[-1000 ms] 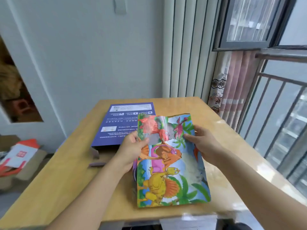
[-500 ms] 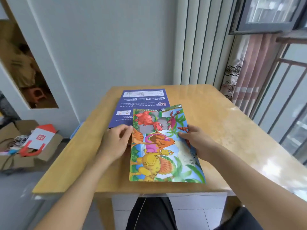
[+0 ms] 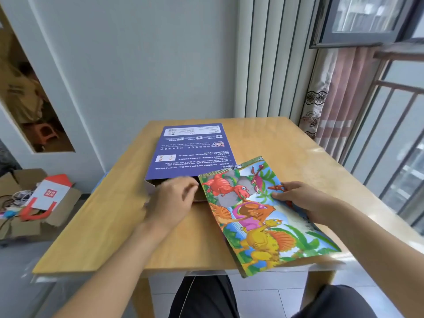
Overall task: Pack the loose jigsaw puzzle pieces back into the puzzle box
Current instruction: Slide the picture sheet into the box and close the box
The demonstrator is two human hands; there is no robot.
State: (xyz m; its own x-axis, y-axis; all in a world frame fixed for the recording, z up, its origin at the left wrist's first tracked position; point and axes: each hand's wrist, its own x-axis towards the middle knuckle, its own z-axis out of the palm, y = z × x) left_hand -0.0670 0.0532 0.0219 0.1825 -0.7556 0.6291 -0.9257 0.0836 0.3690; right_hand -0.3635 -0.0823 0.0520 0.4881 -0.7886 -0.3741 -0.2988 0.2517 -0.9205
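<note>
A flat purple puzzle box [image 3: 191,152] with white print lies on the wooden table [image 3: 110,226], its near end open. A bright dinosaur picture sheet [image 3: 259,216] lies tilted on the table's right half, its near corner hanging over the front edge. My right hand [image 3: 298,198] grips the sheet's right edge. My left hand [image 3: 172,200] hovers at the box's open end, fingers loosely curled and holding nothing; it is blurred. No loose puzzle pieces are visible.
A wall stands behind the table, a curtain [image 3: 330,106] and window railing [image 3: 394,138] to the right. On the floor at the left sits a cardboard box [image 3: 32,203] with a red-and-white paper bag. My knees show below the front edge.
My right hand has swung the dinosaur sheet to the right, off the box's opening. My left hand let go of the sheet and moved to the box's open end.
</note>
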